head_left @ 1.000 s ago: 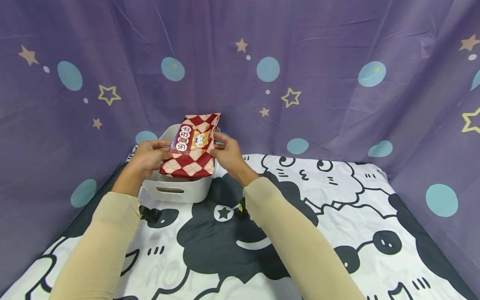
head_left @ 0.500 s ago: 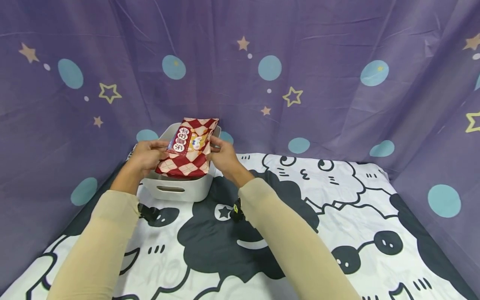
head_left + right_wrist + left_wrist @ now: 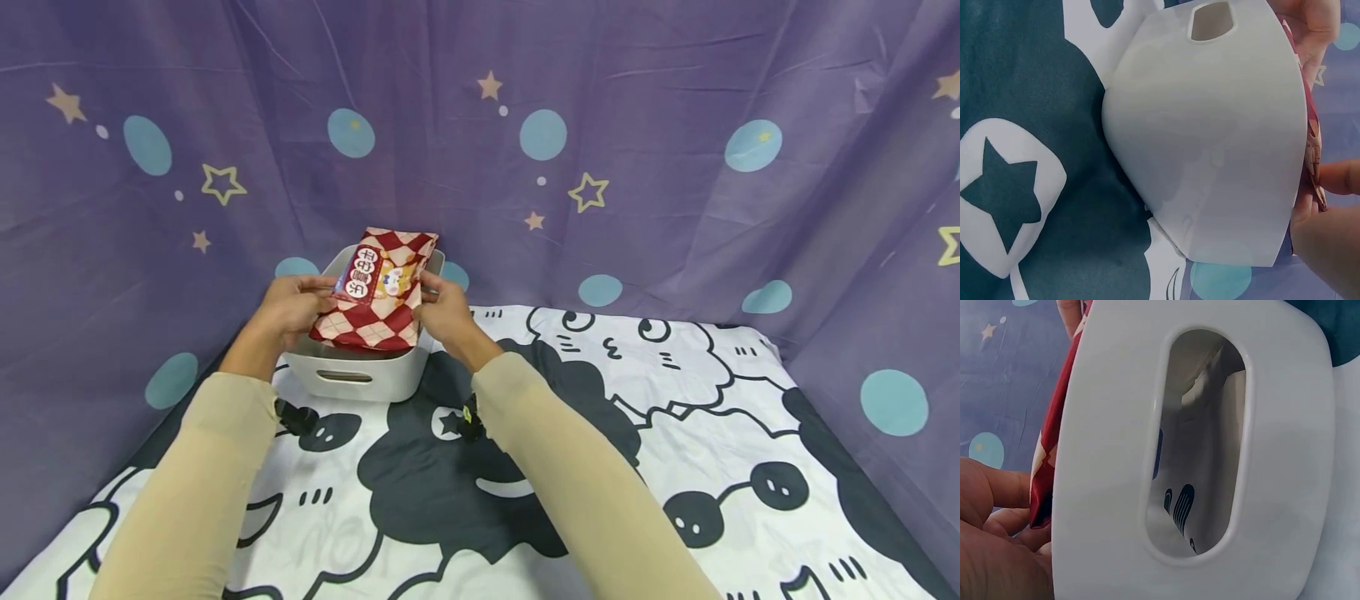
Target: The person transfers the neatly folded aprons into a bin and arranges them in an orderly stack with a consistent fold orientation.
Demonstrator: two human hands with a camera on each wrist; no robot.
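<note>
Both hands hold a soft red-and-cream checkered packet (image 3: 381, 321) over the mouth of a white plastic bin (image 3: 416, 375). White characters on a red label and a cartoon animal mark the packet's upper face. My left hand (image 3: 291, 310) pinches its left edge, with fingers and thumb on either side in the left wrist view. At the opposite edge, my right hand (image 3: 447, 315) grips the packet between thumb and fingers, as the right wrist view also shows. The packet lies tilted, its far end higher, and covers most of the bin's opening.
The bin has an oval handle slot (image 3: 1200, 450), through which part of its inside with dark striped marks shows. It stands at the back left on a black-and-white cartoon cloth (image 3: 600, 400). A purple curtain (image 3: 465, 167) with stars and dots hangs close behind.
Over the last second the packet has shifted slightly left, and my right hand has moved left with it. Both hands keep hold; since half a second ago little differs.
</note>
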